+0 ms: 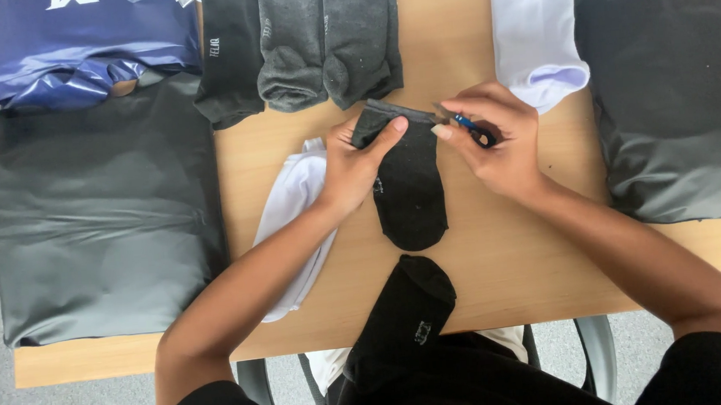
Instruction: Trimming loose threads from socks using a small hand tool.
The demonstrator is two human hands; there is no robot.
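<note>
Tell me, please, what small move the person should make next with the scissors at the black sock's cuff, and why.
Probably close the small blue-handled scissors in one short snip at the cuff. The left hand pinches the cuff of the black fabric sock flat on the wooden table, and the right hand holds the scissor tips right at that cuff edge. What is being cut is too small to tell.

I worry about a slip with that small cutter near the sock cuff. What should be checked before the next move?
1. Left hand pins the black fabric ankle sock at its cuff: ok.
2. Right hand grips the small blue-handled cutter: ok.
3. Cutter tip at the cuff edge: ok.
4. Left thumb away from the blades: not ok, very close.
5. Blades open or shut: cannot tell.
</note>
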